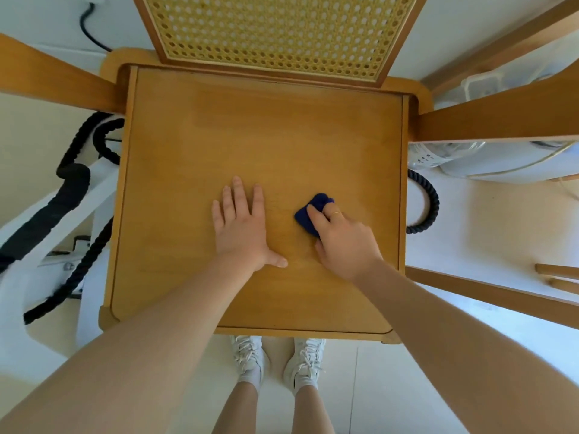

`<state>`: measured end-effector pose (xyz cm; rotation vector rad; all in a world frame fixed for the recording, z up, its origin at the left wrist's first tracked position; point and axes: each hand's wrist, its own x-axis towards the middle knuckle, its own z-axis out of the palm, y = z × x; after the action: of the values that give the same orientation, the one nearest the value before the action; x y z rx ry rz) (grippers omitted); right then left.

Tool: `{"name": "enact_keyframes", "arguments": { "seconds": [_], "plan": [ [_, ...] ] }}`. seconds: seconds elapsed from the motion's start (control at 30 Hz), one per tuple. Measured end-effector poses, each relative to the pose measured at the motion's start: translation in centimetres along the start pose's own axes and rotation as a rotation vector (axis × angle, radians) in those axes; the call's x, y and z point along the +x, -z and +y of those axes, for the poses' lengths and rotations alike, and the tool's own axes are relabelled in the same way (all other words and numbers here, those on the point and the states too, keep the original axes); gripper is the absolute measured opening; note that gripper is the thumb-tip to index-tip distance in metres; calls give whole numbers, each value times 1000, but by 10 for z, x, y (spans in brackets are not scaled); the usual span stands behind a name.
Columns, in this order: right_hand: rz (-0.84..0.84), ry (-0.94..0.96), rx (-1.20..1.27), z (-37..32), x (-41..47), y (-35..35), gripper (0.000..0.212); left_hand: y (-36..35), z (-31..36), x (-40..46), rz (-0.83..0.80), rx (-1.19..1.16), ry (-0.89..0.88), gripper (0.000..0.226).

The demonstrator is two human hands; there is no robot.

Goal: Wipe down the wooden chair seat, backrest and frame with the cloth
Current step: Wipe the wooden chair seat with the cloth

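A wooden chair fills the middle of the head view, its flat square seat (257, 136) facing up at me. The woven cane backrest (275, 29) rises at the top, and wooden armrests (501, 117) run out on both sides. My right hand (341, 239) presses a small dark blue cloth (310, 214) onto the seat, right of centre. The cloth is bunched under my fingers and mostly covered by them. My left hand (241, 227) lies flat on the seat beside it, palm down with fingers spread, holding nothing.
A white appliance with a thick black braided hose (75, 183) stands to the chair's left. A white fan-like device (470, 158) and another loop of hose (429, 208) sit to the right. My feet in white sneakers (275, 361) stand at the seat's front edge.
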<state>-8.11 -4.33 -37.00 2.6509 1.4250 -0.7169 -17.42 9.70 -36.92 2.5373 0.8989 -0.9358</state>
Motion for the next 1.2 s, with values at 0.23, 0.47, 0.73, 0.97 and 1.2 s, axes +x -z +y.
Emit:
{"name": "enact_keyframes", "arguments": {
  "seconds": [0.23, 0.47, 0.73, 0.97, 1.2],
  "plan": [
    [299, -406, 139, 27, 35, 12, 47, -10, -12, 3, 26, 10, -75, 142],
    [104, 3, 68, -48, 11, -3, 55, 2, -19, -8, 77, -60, -111, 136],
    [271, -477, 70, 22, 55, 29, 47, 1, -74, -22, 42, -140, -12, 146],
    [240, -32, 65, -63, 19, -4, 47, -20, -92, -34, -4, 187, -133, 148],
    [160, 117, -70, -25, 34, 7, 45, -21, -94, -30, 6, 199, -172, 147]
  ]
}}
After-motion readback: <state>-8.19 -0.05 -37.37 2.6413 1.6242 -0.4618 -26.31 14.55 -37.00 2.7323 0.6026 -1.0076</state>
